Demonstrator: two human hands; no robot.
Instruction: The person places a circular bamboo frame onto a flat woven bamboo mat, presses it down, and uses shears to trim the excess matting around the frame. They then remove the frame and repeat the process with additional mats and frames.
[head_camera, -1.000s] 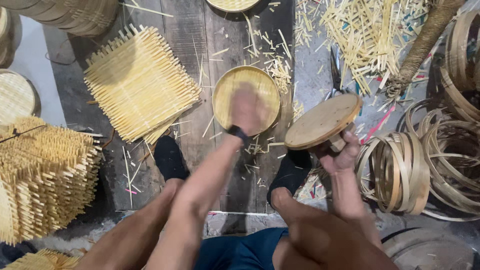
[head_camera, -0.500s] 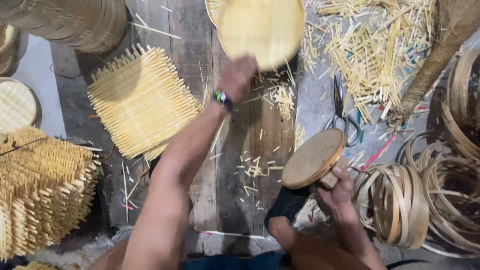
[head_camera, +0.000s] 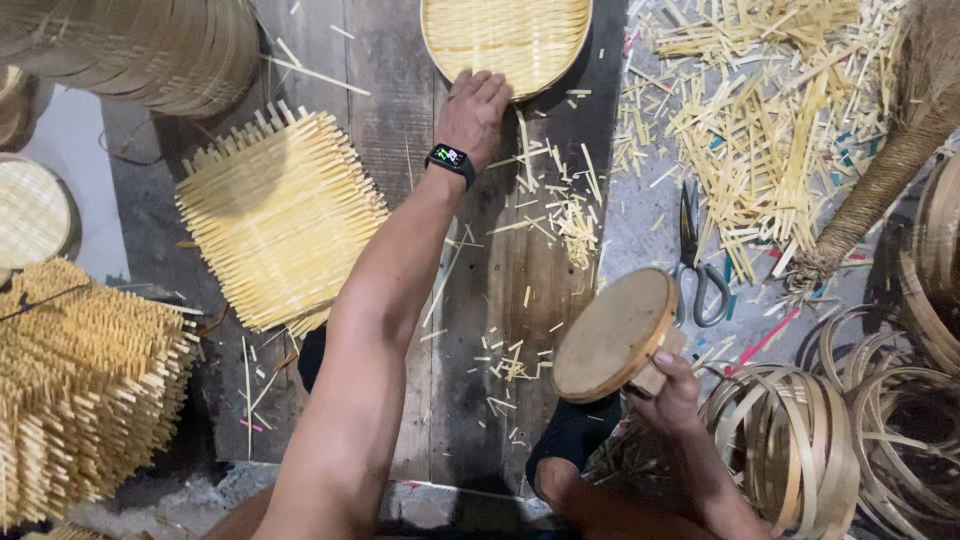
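Fingers of the left hand (head_camera: 478, 112) now lie flat and together on the near rim of the round woven tray (head_camera: 506, 42), pressing on it rather than gripping; half a second ago the same hand sat lower, just under the tray's edge, and a second ago it covered a tray much nearer the body. So the arm has stretched well forward, and the tray sits far out on the plank floor (head_camera: 400, 90), at the top of view, partly cut off by the frame. Black wristwatch (head_camera: 451, 159) on that wrist.

Right hand (head_camera: 668, 392): fingers clamped on the stubby handle of a round wooden disc tool (head_camera: 615, 333), held tilted, off the floor, about where it was before. Judging by this, the tray is being set aside while the tool stays ready in hand.

Outward from there:
- scissors (head_camera: 697, 262) on the floor just beyond the disc
- scattered bamboo offcuts (head_camera: 770, 130), heaped upper right
- square woven mat (head_camera: 275, 217) left of the forearm
- stack of similar mats (head_camera: 80, 385) at far left
- coiled bamboo hoops (head_camera: 800, 450) at right, close to the right wrist
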